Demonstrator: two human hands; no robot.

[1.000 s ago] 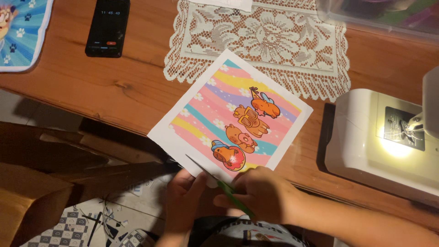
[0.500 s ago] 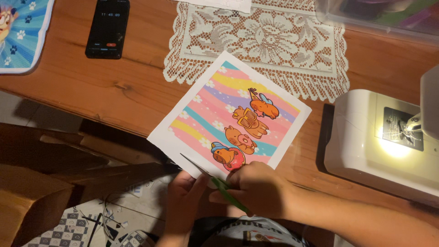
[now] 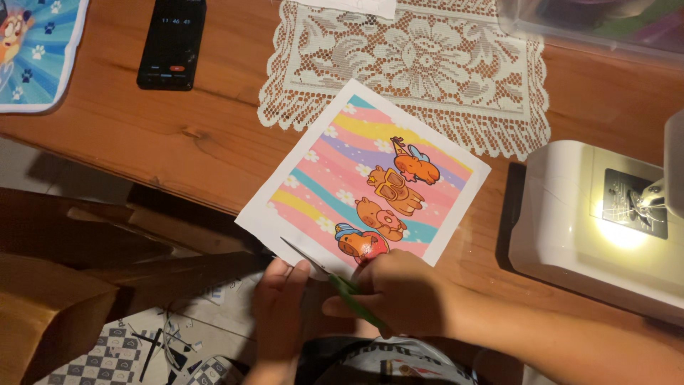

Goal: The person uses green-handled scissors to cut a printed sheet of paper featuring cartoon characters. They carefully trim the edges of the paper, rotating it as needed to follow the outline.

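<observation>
Here, right-hand fingers around green scissors

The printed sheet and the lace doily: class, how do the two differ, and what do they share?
The printed sheet is solid with bright stripes and cartoon animals; the lace doily is off-white openwork. The sheet lies turned at an angle, overhanging the table edge; the doily lies square, fully on it. The left hand touches the sheet; nothing touches the doily. Both are flat and four-sided.

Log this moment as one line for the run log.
right hand: holds green scissors | left hand: steadies printed sheet | blades at white margin
</observation>
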